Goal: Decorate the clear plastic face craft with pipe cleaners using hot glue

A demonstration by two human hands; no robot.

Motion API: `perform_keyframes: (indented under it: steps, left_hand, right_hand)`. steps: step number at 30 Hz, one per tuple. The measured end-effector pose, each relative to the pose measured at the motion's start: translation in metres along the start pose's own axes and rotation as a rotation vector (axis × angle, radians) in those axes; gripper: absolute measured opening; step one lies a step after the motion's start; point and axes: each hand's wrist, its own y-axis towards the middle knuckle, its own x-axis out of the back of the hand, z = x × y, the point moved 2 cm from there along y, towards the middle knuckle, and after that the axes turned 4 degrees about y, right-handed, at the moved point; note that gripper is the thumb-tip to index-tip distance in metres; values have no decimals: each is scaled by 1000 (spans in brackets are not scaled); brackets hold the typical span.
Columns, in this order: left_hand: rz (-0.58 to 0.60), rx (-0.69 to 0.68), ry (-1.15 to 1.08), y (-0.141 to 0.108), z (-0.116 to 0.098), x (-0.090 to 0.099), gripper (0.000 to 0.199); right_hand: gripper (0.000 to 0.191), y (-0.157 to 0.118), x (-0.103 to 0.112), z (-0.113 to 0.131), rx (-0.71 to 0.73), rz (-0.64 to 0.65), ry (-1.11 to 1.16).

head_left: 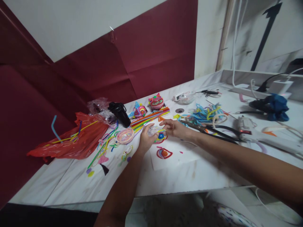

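Note:
My left hand (147,138) is closed round a clear plastic piece (155,129), with the thumb pointing right. Close by on the right, my right hand (175,128) has its fingers curled toward that piece; whatever is at its fingertips is too small to make out. Just below the fingers shows an eye shape with a blue centre (161,136) and a coloured rim, partly hidden by my left thumb. A red-rimmed eye shape with an orange centre (164,153) lies on a white sheet (175,162) nearer to me.
Pipe cleaners (151,118) lie behind my hands, with two colourful round crafts (156,101) beyond. Left are a pink ring-shaped piece (125,136), a black bottle-like object (120,113) and a red plastic bag (78,138). Right are black-handled scissors (221,130) and a white glue gun (270,138).

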Motion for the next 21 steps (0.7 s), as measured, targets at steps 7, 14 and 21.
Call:
perform_keyframes:
  steps: [7, 14, 21]
  left_hand:
    - [-10, 36, -70, 2, 10, 2, 42]
    - [-24, 120, -115, 6, 23, 6, 38]
    - [-4, 148, -116, 10, 30, 11, 33]
  right_hand:
    - [38, 1, 1, 1, 1, -5, 8]
    - [38, -4, 26, 7, 7, -79, -22]
    - [36, -38, 63, 34, 63, -125, -252]
